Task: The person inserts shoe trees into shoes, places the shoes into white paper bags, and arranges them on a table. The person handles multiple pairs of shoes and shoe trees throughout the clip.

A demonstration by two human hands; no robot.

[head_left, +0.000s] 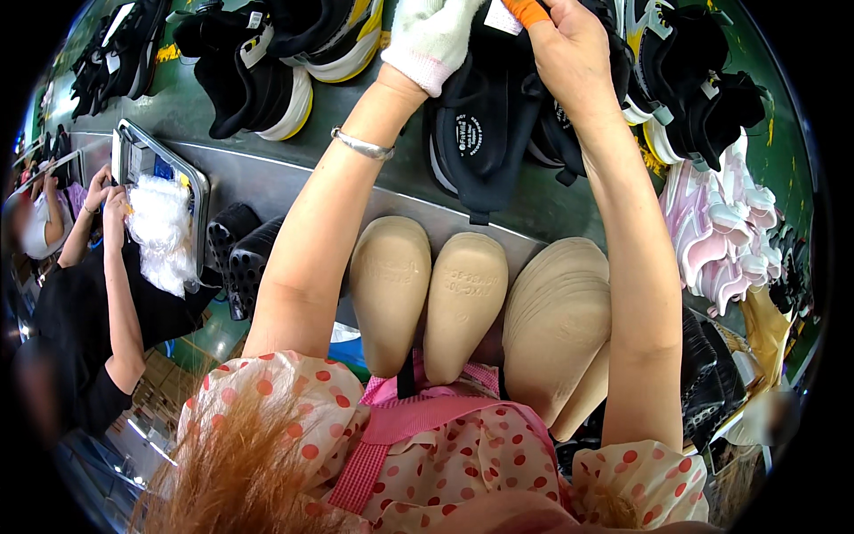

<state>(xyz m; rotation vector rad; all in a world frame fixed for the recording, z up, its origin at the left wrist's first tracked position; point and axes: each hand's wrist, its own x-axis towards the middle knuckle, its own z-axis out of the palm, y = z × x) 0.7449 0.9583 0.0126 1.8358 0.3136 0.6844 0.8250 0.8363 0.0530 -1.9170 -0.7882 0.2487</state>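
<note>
My left hand, in a white knitted glove, reaches to the upper edge, which cuts off its fingers. Bare but for an orange finger cover, my right hand is closed beside a small white label; what it grips is hidden. Below and between my hands, a black shoe lies with its printed insole facing up. Its mate is partly covered by my right hand and wrist. Tan insole-shaped forms, one at left, one in the middle and a stack, stand against my apron.
Black shoes with white and yellow soles stand on the green bench, more at right. Pink-white shoe parts are piled at far right. At left, a co-worker's hands are by a grey tray with clear plastic bags.
</note>
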